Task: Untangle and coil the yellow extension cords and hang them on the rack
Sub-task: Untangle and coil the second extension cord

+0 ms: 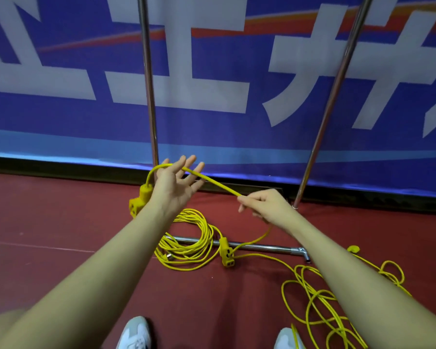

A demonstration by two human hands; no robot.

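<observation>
Landmark = rack base bar (262, 246), the chrome tube lying on the red floor (61, 210). Nearest the camera, on this side of the bar: two white shoes (134, 333), and to the right a loose tangle of yellow cord (320, 306), not yet sorted, with a yellow plug (353, 248) just past the bar's right end. Lying across the bar's left part: a coiled bundle (186, 238), and beside it a yellow socket block (226, 253) touching the bar. Above the bar, right hand (262, 206) pinches the working cord (212, 182) between thumb and fingers, slack dropping from it to the floor near the block. Left hand (178, 182) is spread, fingers straight, cord draped over the palm like a former; a second socket block (139, 200) hangs off its far side as the anchored end. Reads as the start of a hand-wrap: right feeds, left takes loops. Beyond the bar: two rack uprights (149, 96), nothing hung in view, then a blue banner (61, 109).
</observation>
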